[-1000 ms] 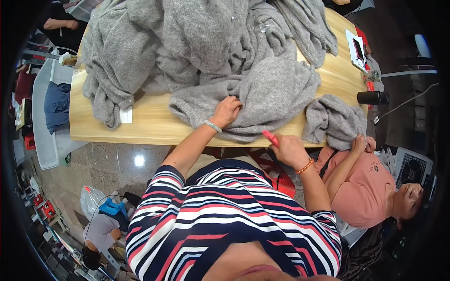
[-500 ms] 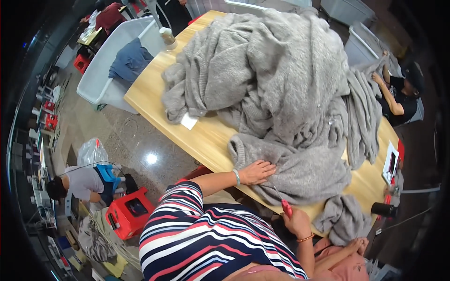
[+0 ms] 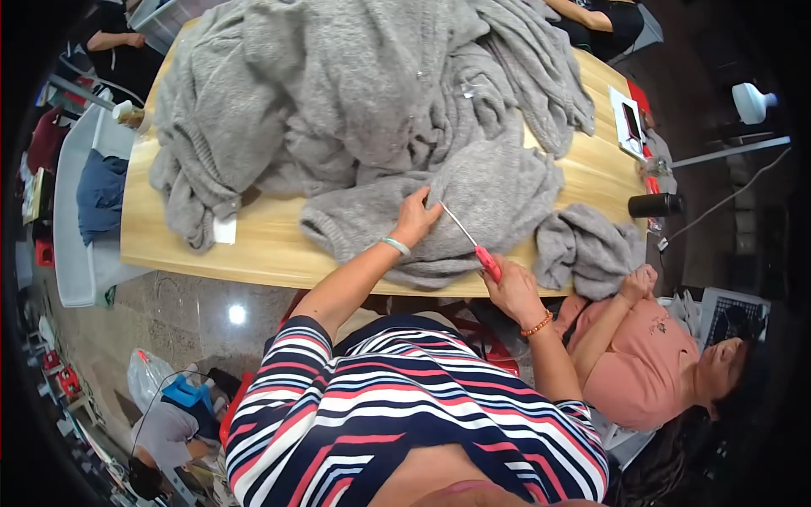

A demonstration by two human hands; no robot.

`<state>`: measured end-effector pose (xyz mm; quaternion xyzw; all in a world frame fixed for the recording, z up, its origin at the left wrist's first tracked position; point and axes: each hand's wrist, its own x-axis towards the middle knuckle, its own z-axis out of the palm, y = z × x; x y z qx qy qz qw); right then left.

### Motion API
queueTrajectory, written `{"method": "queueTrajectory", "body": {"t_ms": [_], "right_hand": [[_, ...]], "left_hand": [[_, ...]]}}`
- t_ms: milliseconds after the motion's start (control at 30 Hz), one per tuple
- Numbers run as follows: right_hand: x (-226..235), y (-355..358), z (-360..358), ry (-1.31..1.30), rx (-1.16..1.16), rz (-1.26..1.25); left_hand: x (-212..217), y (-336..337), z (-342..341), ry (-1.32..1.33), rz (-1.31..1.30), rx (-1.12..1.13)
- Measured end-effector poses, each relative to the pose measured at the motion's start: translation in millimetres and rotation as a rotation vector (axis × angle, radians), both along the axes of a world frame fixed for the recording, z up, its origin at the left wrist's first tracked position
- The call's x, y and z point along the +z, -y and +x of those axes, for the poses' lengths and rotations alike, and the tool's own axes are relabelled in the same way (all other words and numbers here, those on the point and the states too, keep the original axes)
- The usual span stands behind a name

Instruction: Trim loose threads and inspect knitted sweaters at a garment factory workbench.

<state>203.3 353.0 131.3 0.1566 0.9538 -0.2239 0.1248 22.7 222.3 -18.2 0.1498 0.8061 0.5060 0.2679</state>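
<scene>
A grey knit sweater (image 3: pixel 498 190) lies spread near the front edge of the wooden table, its ribbed cuff to the left. My left hand (image 3: pixel 414 223) is on it, the fingers bent and pinching the knit. In my right hand (image 3: pixel 515 291) is a thin metal-shafted tool with a red handle (image 3: pixel 487 262); its shaft slants up and left across the sweater. The tool's tip rests by my left thumb, and its exact shape is too small to make out. Behind lies a big heap of grey knitwear (image 3: pixel 338 93).
A smaller bunched grey knit (image 3: pixel 587 249) lies to the right, beside a seated person in pink (image 3: pixel 634 363). A black cylinder (image 3: pixel 657 205) and a phone on white paper (image 3: pixel 629 122) are at the table's right edge. On the left stands a white bin (image 3: pixel 76 266) with blue cloth.
The view has turned and shifted. My left hand has gone from lying flat on the sweater to pinching it, and the tool's tip has come up beside that hand.
</scene>
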Motion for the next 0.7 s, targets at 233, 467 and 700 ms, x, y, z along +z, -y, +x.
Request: {"method": "queueTrajectory", "body": {"t_ms": [233, 467, 700], "right_hand": [[26, -17, 25, 0.055, -0.208, 0.023], [16, -15, 48, 0.257, 0.015, -0.019], [11, -14, 33, 0.169, -0.029, 0.005]], "left_hand": [[5, -14, 44, -0.790, 0.131, -0.646], [-15, 4, 40, -0.864, -0.065, -0.835], [2, 64, 47, -0.866, -0.155, -0.885]]}}
